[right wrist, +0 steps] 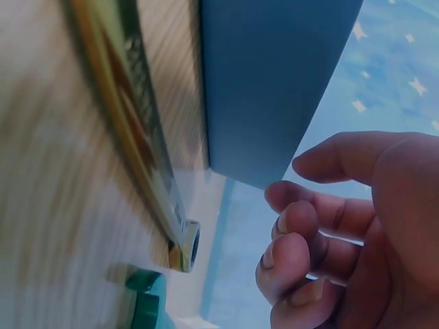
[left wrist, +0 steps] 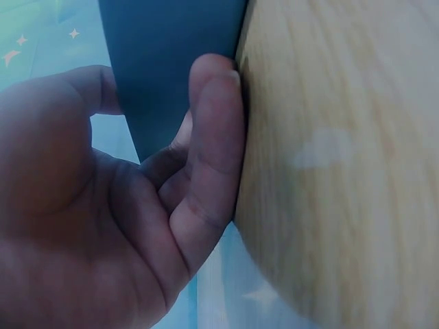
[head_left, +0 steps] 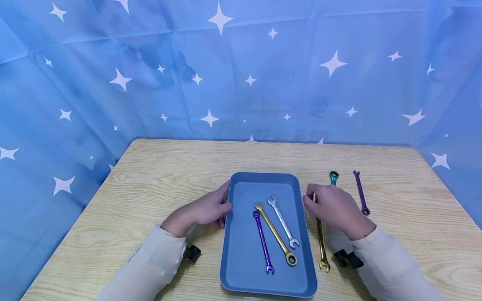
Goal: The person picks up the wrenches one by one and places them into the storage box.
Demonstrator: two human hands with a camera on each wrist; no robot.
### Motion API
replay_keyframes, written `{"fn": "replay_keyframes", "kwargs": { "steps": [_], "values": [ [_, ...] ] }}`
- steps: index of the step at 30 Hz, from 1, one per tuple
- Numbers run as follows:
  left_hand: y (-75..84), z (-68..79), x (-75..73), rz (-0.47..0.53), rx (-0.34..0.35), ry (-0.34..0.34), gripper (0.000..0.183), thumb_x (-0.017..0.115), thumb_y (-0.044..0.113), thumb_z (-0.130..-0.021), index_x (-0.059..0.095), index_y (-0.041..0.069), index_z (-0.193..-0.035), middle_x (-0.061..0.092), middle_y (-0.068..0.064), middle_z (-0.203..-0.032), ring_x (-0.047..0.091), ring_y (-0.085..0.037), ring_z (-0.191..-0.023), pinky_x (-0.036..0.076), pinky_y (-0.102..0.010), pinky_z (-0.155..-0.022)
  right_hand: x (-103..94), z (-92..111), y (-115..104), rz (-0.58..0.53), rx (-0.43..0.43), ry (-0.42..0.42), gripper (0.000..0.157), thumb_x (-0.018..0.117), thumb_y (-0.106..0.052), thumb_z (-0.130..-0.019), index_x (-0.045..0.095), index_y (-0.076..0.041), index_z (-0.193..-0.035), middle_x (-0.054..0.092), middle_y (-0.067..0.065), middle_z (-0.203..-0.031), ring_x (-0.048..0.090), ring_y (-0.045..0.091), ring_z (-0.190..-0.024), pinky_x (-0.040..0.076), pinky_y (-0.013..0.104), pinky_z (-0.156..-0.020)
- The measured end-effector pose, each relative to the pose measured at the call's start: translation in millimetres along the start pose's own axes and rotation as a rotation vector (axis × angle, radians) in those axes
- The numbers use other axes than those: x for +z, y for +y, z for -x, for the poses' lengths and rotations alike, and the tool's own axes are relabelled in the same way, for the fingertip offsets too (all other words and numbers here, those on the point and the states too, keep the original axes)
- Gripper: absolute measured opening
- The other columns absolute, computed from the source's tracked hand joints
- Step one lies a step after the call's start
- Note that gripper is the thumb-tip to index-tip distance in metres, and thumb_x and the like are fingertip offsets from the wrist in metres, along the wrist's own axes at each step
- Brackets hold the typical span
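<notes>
A blue tray [head_left: 268,283] lies lengthwise on the table. My left hand [head_left: 205,207] grips its left side, thumb over the rim and fingers curled against the outer wall. Inside the tray are a purple wrench [head_left: 262,240], a gold wrench [head_left: 276,234] and a silver wrench [head_left: 283,223]. Just right of the tray hovers my right hand [head_left: 337,207], its fingers loosely curled and holding nothing in the right wrist view. Below it, another gold wrench [head_left: 321,240] rests on the table, partly hidden in the head view. A green wrench [head_left: 333,177] shows beyond that hand.
A second purple wrench [head_left: 361,192] lies on the wooden table [head_left: 169,163], right of the right hand. Behind the table hangs a blue cloth with white stars [head_left: 248,96]. Each wrist carries a small black device, such as the left one [head_left: 192,253].
</notes>
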State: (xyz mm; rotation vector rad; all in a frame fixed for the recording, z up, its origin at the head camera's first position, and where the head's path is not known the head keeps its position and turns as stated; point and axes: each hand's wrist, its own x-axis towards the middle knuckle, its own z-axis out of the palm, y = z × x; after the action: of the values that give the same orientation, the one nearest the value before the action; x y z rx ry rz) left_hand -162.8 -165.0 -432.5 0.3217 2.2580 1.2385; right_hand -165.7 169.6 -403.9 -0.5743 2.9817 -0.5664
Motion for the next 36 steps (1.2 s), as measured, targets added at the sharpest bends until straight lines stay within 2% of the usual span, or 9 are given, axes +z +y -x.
{"fn": "replay_keyframes", "kwargs": {
  "steps": [13,18,27,31,36],
  "values": [
    [0.7,0.7,-0.4,-0.008,0.004,0.0,0.079,0.042,0.015,-0.103,-0.008,0.033,-0.161,0.067,-0.013,-0.065,0.067,-0.025,-0.058,0.059,-0.039,-0.056,-0.6,-1,8,0.001,0.043,-0.05,0.022,0.051,-0.022,-0.1,0.063,-0.015,-0.083,0.042,-0.004,-0.048,0.042,0.013,-0.039,0.032,0.029,-0.041],
    [2.0,0.9,-1.0,-0.013,0.01,-0.008,0.079,0.042,0.015,-0.102,-0.007,0.034,-0.161,0.067,-0.012,-0.066,0.067,-0.025,-0.059,0.059,-0.039,-0.056,1.1,-2,11,0.022,0.036,-0.037,0.022,0.053,-0.021,-0.099,0.062,-0.015,-0.08,0.04,-0.004,-0.049,0.038,0.012,-0.041,0.03,0.028,-0.043],
    [0.7,-0.3,0.0,-0.004,0.015,-0.005,0.079,0.042,0.015,-0.102,-0.007,0.033,-0.161,0.067,-0.013,-0.065,0.067,-0.025,-0.059,0.059,-0.04,-0.056,1.9,-4,15,0.036,0.064,-0.068,0.025,0.053,-0.022,-0.099,0.06,-0.016,-0.076,0.04,-0.004,-0.049,0.038,0.013,-0.042,0.03,0.028,-0.043],
    [0.5,-0.5,-0.1,0.0,0.019,-0.008,0.079,0.041,0.014,-0.102,-0.007,0.034,-0.161,0.067,-0.013,-0.065,0.067,-0.025,-0.058,0.059,-0.04,-0.056,1.7,-4,16,0.047,0.068,-0.073,0.028,0.054,-0.021,-0.099,0.057,-0.016,-0.072,0.039,-0.004,-0.05,0.038,0.013,-0.043,0.029,0.028,-0.043],
    [1.3,0.6,-0.3,0.008,0.019,-0.008,0.079,0.042,0.014,-0.102,-0.007,0.034,-0.161,0.066,-0.013,-0.064,0.066,-0.024,-0.057,0.059,-0.04,-0.055,2.7,-4,19,0.066,0.06,-0.071,0.035,0.053,-0.019,-0.099,0.046,-0.016,-0.065,0.032,-0.005,-0.051,0.034,0.013,-0.043,0.025,0.027,-0.044]
  ]
}}
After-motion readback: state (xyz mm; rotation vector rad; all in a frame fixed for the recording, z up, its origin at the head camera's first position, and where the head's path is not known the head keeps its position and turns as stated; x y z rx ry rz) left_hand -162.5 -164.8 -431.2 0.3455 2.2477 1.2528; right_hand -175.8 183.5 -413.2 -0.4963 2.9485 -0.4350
